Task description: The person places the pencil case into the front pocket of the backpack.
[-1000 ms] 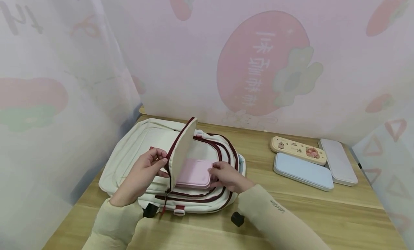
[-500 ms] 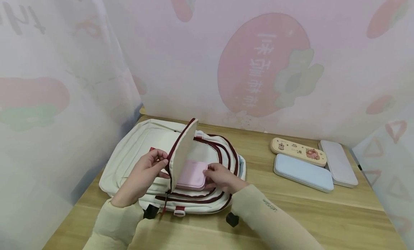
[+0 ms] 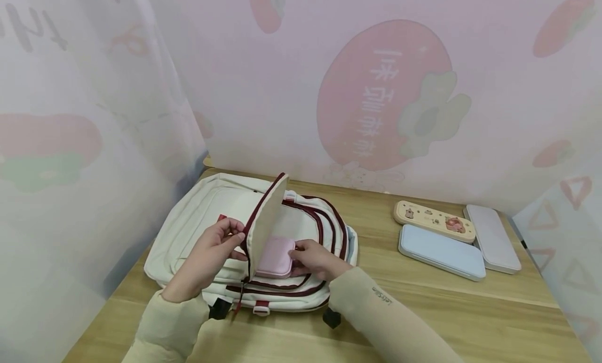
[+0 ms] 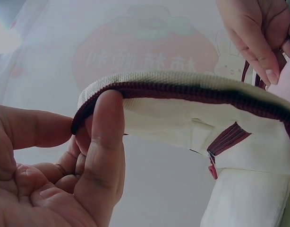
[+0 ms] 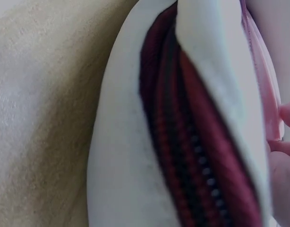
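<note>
A white backpack (image 3: 213,201) with dark red zips lies flat on the wooden table. My left hand (image 3: 212,248) pinches the zipped edge of its front pocket flap (image 3: 267,217) between thumb and fingers and holds it raised; the left wrist view shows this grip on the flap edge (image 4: 183,90) closely. At the right end of a pink case (image 3: 277,256), my right hand (image 3: 312,256) grips it by thumb and fingers. The case lies partly inside the open pocket, its left part hidden behind the flap. In the right wrist view only the edge of the pink case (image 5: 265,78) shows.
On the right of the table (image 3: 376,279) lie a yellow case with bear pictures (image 3: 432,219), a light blue case (image 3: 442,250) and a pale grey case (image 3: 491,237). Printed curtains (image 3: 263,91) hang behind and at the sides.
My right hand has moved left with the pink case, sliding it further under the flap. The left hand keeps holding the flap up in about the same place.
</note>
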Demonstrator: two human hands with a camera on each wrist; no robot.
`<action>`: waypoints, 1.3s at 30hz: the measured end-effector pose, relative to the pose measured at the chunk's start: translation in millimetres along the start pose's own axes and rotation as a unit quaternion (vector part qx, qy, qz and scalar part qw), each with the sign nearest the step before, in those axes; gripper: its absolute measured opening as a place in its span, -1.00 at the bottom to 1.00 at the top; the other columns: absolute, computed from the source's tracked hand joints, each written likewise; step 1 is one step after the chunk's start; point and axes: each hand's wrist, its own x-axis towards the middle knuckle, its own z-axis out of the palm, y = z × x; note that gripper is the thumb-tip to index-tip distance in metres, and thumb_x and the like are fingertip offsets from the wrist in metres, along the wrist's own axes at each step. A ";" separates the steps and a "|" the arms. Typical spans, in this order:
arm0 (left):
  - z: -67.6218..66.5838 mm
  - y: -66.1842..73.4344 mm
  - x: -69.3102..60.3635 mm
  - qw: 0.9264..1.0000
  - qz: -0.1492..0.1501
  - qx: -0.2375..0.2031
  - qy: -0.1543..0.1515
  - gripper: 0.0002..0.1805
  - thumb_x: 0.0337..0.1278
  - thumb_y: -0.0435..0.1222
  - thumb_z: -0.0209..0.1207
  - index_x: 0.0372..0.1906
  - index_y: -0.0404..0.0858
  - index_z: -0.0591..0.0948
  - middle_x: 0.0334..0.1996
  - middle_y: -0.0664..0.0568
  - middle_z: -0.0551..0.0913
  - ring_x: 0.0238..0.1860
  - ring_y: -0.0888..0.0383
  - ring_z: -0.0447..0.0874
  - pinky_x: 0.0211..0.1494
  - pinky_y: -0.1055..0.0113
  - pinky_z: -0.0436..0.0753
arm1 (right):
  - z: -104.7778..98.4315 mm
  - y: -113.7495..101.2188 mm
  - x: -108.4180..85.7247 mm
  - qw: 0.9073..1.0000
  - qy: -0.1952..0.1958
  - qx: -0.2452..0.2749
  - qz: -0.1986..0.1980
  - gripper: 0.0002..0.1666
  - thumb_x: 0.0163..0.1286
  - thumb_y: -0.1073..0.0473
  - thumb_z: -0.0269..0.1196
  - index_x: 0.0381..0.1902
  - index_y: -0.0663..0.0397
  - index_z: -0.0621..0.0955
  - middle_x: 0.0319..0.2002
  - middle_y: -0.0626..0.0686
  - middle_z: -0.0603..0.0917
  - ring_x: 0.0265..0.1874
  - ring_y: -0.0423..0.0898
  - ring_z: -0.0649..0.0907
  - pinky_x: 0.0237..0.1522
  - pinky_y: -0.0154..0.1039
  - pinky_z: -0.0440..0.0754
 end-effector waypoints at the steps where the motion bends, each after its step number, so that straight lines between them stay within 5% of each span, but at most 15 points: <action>1: 0.0 0.0 0.1 1.000 0.000 0.000 0.000 -0.92 0.52 -0.57 -0.05 -0.04 -0.57 0.38 -0.20 -0.14 0.43 -0.25 0.20 0.54 -0.29 0.26 0.78 | 0.2 0.4 0.4 1.000 0.002 0.000 0.001 -0.70 0.62 0.35 0.03 0.14 0.46 0.53 -0.28 0.11 0.59 -0.34 -0.11 0.62 -0.30 -0.28 0.76; 8: -0.8 -1.7 0.7 1.000 0.001 -0.006 0.001 -0.92 0.52 -0.57 -0.05 -0.05 -0.56 0.38 -0.21 -0.12 0.43 -0.24 0.18 0.52 -0.29 0.26 0.78 | 2.0 2.3 -0.3 1.000 0.019 0.002 -0.001 -0.63 0.61 0.35 0.06 0.26 0.44 0.52 -0.24 0.13 0.62 -0.33 -0.12 0.65 -0.30 -0.30 0.76; 16: -2.6 -7.1 -3.2 1.000 -0.004 -0.012 0.004 -0.91 0.52 -0.56 -0.04 -0.04 -0.56 0.39 -0.22 -0.12 0.45 -0.21 0.16 0.53 -0.28 0.25 0.78 | 0.1 -0.5 -6.9 1.000 0.017 -0.010 0.002 -0.45 0.58 0.35 0.10 0.43 0.50 0.34 -0.11 0.20 0.67 -0.18 -0.07 0.69 -0.06 -0.20 0.77; 24: -2.4 -4.2 1.6 1.000 0.001 -0.006 -0.009 -0.92 0.53 -0.55 -0.05 -0.04 -0.55 0.39 -0.21 -0.13 0.42 -0.21 0.14 0.51 -0.27 0.25 0.78 | -47.8 -8.1 -31.9 0.998 -0.033 0.023 -0.038 -0.45 0.64 0.33 0.00 0.44 0.57 0.25 0.33 0.49 0.44 0.26 0.23 0.58 0.27 0.01 0.61; 31: -1.1 -3.1 2.3 1.000 -0.007 -0.003 -0.014 -0.92 0.54 -0.54 -0.05 -0.04 -0.54 0.39 -0.19 -0.13 0.42 -0.19 0.13 0.49 -0.26 0.25 0.78 | -93.3 -6.0 -50.5 0.997 -0.035 0.046 -0.044 -0.43 0.67 0.32 -0.05 0.48 0.57 0.17 0.39 0.49 0.37 0.31 0.21 0.53 0.30 0.00 0.59; 39: -0.5 -3.8 2.9 1.000 -0.002 -0.002 -0.016 -0.92 0.53 -0.54 -0.04 -0.05 -0.54 0.39 -0.19 -0.13 0.41 -0.20 0.14 0.49 -0.28 0.25 0.77 | -119.8 -9.0 -69.8 0.997 -0.003 0.061 -0.038 -0.39 0.70 0.24 -0.08 0.51 0.51 0.13 0.40 0.47 0.34 0.29 0.17 0.55 0.27 -0.02 0.61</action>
